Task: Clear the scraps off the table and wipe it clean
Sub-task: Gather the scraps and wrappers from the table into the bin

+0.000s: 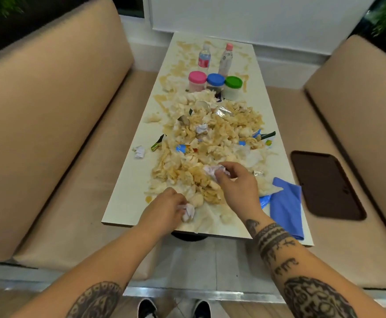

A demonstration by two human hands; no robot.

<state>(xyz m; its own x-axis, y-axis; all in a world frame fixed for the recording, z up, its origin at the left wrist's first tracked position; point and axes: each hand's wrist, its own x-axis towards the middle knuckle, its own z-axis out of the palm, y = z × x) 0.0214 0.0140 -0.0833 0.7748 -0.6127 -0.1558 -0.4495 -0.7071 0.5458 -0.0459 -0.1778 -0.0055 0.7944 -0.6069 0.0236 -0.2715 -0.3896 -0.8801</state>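
Heap of beige, stained paper scraps (210,143): down the white table (123,187). Left hand (164,207) pinches a crumpled white wad (188,213); right hand (238,182) grips another (212,172), evidently gathering. Folded blue cloth (286,210): near corner, presumably for wiping.

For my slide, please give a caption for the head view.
Both hands pinch crumpled paper from scraps covering the table.

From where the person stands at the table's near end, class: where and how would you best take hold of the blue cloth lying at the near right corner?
Grip the blue cloth at its far, raised fold, coming from above with the right hand. That end lies on the white table; the near end seems to drape over the edge, so pinching the far fold probably lifts it cleanly.
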